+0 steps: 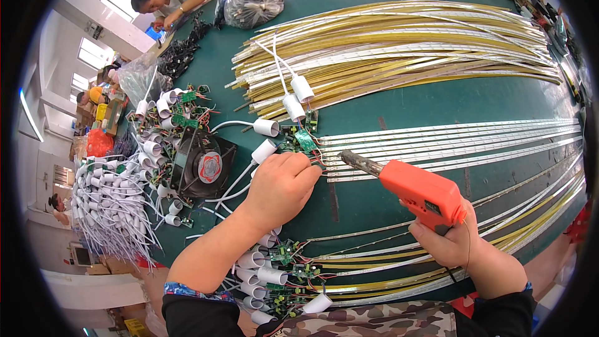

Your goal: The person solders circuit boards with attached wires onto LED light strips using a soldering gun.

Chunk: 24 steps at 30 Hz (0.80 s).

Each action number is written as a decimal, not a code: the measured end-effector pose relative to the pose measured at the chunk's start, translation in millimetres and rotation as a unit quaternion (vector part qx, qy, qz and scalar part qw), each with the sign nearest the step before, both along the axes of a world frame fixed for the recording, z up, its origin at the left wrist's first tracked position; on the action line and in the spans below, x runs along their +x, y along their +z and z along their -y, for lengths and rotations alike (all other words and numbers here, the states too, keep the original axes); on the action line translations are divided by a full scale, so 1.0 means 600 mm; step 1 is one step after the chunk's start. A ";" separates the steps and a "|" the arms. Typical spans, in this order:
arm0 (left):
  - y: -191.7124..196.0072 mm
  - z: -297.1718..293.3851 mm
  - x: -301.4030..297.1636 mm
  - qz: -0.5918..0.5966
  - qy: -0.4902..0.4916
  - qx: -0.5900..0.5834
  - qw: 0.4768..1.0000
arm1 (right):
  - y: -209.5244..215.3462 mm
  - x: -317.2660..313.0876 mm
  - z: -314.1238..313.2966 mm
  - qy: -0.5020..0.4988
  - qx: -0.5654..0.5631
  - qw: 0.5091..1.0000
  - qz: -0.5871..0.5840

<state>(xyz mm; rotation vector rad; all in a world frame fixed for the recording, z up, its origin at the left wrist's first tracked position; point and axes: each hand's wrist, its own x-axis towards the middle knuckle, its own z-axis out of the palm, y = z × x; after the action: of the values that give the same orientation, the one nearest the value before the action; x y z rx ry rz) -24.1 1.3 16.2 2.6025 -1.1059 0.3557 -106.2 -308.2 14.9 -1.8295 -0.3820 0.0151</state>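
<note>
My right hand [450,237] is wrapped round the grip of an orange-red soldering gun [419,188]. Its dark metal tip points left, over the ends of several white LED strips [449,138] lying side by side. Beside those ends, my left hand [284,186] is closed with its fingers bent down; what they pinch is hidden. Just past its knuckles are green circuit boards [306,141] with thin red wires running to the strips. White cylindrical caps [267,127] with white cables lie around the boards, one cap [263,151] right behind my left hand.
A black fan [204,165] stands left of my left hand, near a heap of white capped cables [109,203]. Yellow and white strips [399,56] are piled at the back. Finished-looking boards with caps [271,276] lie near my body. Another person [171,0] works at the far left.
</note>
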 end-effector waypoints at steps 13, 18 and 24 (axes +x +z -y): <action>-0.005 -0.001 0.008 0.030 -0.027 0.029 0.999 | 0.000 0.008 -0.008 0.042 -0.028 0.998 -0.025; -0.003 0.002 0.007 0.027 -0.028 0.052 0.998 | 0.008 0.013 -0.013 0.049 -0.033 0.998 -0.027; -0.005 0.002 0.007 0.029 -0.029 0.056 0.998 | 0.003 0.012 -0.015 0.054 -0.030 0.998 -0.018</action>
<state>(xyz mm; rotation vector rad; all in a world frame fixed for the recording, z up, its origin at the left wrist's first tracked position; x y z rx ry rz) -19.9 0.3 13.1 2.6654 -1.2528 0.3686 -98.9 -299.4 16.8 -1.8640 -0.4596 0.1352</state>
